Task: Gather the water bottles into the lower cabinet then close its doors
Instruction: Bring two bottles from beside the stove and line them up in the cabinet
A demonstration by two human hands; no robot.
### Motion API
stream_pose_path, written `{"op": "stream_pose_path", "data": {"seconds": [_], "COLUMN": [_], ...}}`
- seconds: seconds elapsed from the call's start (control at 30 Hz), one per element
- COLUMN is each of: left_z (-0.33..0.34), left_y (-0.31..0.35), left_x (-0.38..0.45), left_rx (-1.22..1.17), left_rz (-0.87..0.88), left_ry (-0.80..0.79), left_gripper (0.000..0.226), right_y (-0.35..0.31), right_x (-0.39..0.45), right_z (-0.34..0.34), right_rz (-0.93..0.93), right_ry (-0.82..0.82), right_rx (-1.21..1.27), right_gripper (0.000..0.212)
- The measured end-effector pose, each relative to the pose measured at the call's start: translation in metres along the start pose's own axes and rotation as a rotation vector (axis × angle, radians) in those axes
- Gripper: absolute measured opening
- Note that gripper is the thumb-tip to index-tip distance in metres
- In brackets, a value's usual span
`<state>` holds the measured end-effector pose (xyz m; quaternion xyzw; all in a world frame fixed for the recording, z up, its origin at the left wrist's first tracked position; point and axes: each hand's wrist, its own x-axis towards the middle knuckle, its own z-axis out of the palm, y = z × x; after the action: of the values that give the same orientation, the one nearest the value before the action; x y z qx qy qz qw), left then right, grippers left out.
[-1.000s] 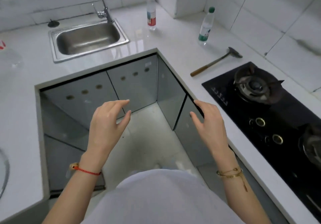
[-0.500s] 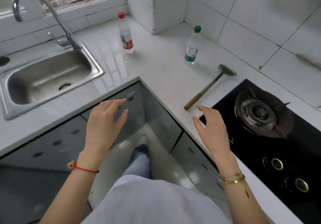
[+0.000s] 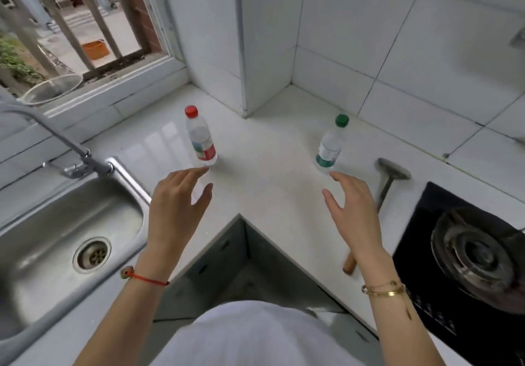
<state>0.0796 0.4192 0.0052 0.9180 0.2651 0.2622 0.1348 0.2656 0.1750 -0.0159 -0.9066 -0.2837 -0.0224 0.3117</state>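
Note:
Two clear water bottles stand upright on the white counter (image 3: pixel 264 172) in the corner. The red-capped bottle (image 3: pixel 200 138) with a red label is at the left, the green-capped bottle (image 3: pixel 329 147) with a green label at the right. My left hand (image 3: pixel 177 209) is open, its fingertips just short of the red-capped bottle's base. Open too, my right hand (image 3: pixel 352 212) has its fingertips close below the green-capped bottle. Neither hand holds anything. The grey lower cabinet doors (image 3: pixel 216 263) under the counter corner look closed.
A steel sink (image 3: pixel 56 240) with a tap (image 3: pixel 56 138) lies at the left. A hammer (image 3: pixel 383 192) lies on the counter beside my right hand. The black gas hob (image 3: pixel 468 257) is at the right. A glass bowl (image 3: pixel 51 88) sits on the window sill.
The view has tilted up from the cabinet doors to the counter corner. Both hands have reached forward over the counter toward the two bottles.

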Motion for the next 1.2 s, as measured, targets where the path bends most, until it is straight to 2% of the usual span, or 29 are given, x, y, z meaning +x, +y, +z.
{"op": "stream_pose_path", "data": {"seconds": [0.37, 0.73, 0.93, 1.2], "left_z": [0.040, 0.089, 0.091, 0.091], "left_y": [-0.056, -0.082, -0.057, -0.001], "left_x": [0.118, 0.191, 0.184, 0.173], "left_rx": [0.020, 0.019, -0.038, -0.114], "left_rz": [-0.069, -0.218, -0.122, -0.078], "left_ry": [0.023, -0.132, -0.122, -0.114], "left_gripper": [0.041, 0.048, 0.041, 0.048], "right_y": [-0.014, 0.005, 0.028, 0.048], "right_x": [0.077, 0.117, 0.138, 0.182], "right_z": [0.030, 0.026, 0.014, 0.022], "right_rz": [0.002, 0.054, 0.083, 0.129], "right_ry": [-0.042, -0.004, 0.117, 0.024], "right_rx": [-0.042, -0.086, -0.134, -0.149], "right_gripper": [0.038, 0.037, 0.040, 0.043]}}
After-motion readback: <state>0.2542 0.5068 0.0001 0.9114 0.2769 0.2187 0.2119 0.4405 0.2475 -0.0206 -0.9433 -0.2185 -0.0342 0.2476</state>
